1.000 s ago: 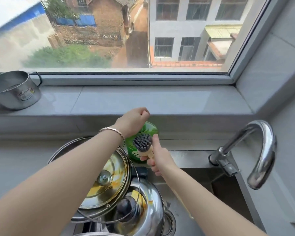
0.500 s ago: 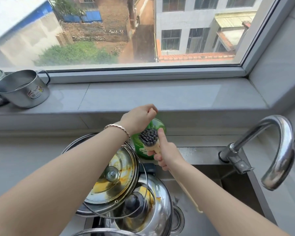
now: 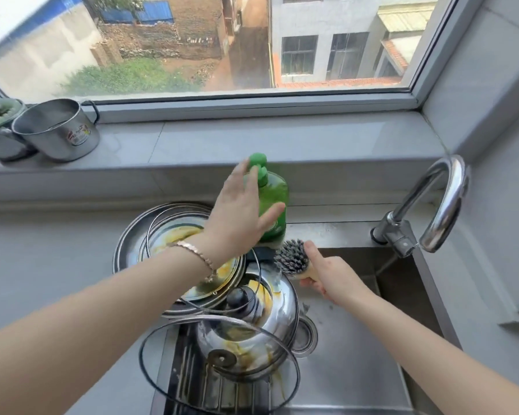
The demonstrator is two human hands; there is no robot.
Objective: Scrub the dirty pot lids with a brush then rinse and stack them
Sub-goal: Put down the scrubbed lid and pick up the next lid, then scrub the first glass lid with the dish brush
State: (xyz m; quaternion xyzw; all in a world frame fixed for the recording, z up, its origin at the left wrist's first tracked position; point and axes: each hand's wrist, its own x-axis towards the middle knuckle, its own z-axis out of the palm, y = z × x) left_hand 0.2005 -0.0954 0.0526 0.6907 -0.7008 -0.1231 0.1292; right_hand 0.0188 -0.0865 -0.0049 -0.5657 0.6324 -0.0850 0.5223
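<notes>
Several dirty pot lids smeared with yellow residue lie piled at the sink's left. A flat steel lid [image 3: 138,235] lies at the back, a domed steel lid [image 3: 282,313] with a black knob sits in the middle, and a glass lid [image 3: 192,381] is nearest me. My right hand [image 3: 331,280] grips the wooden handle of a round brush [image 3: 291,259], bristles facing up, over the sink's back edge. My left hand [image 3: 240,217], fingers spread and straight, hovers in front of a green soap bottle [image 3: 271,199] with a pump top; whether it touches the bottle is unclear.
A curved chrome faucet [image 3: 432,205] stands at the sink's right rear. The steel sink basin [image 3: 357,354] with its drain [image 3: 304,336] lies to the right of the lids. Two metal pots [image 3: 57,130] stand on the window sill at far left.
My left hand has come off the pump top, where it was curled, and opened in front of the bottle. The brush has moved down and right, away from the pump.
</notes>
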